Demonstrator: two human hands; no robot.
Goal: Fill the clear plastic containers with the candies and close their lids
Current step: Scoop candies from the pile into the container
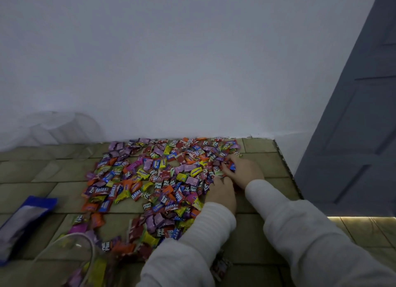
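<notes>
Both hands, left (pixel 221 192) and right (pixel 243 172), cup candies (pixel 150 179) (the pile's right edge).

lying spread in a bright wrapped heap of candies (pixel 154 179) across the tabletop. standing open at the near-left edge, a clear plastic container (pixel 70 256), candies showing through.

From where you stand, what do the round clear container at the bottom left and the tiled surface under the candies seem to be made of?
The round clear container looks like thin glossy plastic: candies show through its wall. The tiled surface looks like matte brownish stone or ceramic, judging by its seams; it could be a printed covering.
</notes>
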